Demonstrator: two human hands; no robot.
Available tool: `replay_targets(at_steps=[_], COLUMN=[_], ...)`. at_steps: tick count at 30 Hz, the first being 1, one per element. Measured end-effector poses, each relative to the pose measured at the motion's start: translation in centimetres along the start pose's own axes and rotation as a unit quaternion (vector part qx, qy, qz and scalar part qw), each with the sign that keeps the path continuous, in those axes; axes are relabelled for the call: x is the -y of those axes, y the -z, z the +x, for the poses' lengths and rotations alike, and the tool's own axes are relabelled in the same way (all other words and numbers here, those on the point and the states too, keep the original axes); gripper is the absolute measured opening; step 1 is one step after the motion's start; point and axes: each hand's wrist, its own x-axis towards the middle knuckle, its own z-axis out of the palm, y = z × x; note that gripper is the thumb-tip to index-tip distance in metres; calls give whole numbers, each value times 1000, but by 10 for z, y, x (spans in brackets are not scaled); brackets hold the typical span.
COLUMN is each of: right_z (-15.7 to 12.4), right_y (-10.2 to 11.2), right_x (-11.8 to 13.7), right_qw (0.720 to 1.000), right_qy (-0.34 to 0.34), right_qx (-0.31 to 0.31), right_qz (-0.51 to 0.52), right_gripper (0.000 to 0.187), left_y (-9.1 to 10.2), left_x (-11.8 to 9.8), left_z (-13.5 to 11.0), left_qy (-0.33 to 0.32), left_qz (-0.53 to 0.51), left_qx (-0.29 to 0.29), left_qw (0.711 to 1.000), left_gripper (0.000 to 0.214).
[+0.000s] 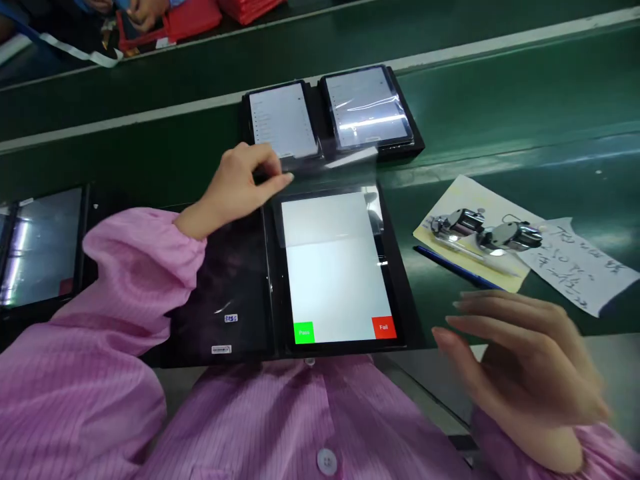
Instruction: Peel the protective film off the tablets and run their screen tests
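In front of me lies a tablet [337, 267] with a lit white screen, a green "Pass" box at its lower left and a red "Fail" box at its lower right. My left hand [245, 180] pinches a corner of a clear plastic film [325, 180], which is lifted over the tablet's upper end. To the left, beside the lit tablet, a dark tablet [220, 300] bears two small labels and is partly under my left forearm. My right hand [525, 360] is off to the right, slightly blurred, its fingers apart and holding nothing.
Beyond are two lit tablets [283, 120] in a black tray [416, 145]. On the right lie yellow paper [475, 190], metal stamp-like tools [510, 235], a blue pen [455, 267] and a handwritten note [580, 267]. Another tablet [43, 247] lies far left. Another person's hands [145, 12] work at the top left.
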Motion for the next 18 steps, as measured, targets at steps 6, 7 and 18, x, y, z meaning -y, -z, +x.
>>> replay_targets(at_steps=[6, 7, 18], right_z=[-65, -72, -75], right_y=[-15, -19, -43], right_x=[-22, -23, -12], right_qw=[982, 977, 940], right_qy=[-126, -140, -214], right_qx=[72, 74, -32], right_qz=[121, 142, 265], right_gripper=[25, 27, 30], left_y=[-2, -3, -5], left_x=[5, 2, -18], left_z=[-7, -9, -2], left_qy=[72, 70, 161], left_qz=[-11, -14, -23], left_qx=[33, 34, 41], left_qw=[997, 997, 986], left_gripper=[15, 15, 19])
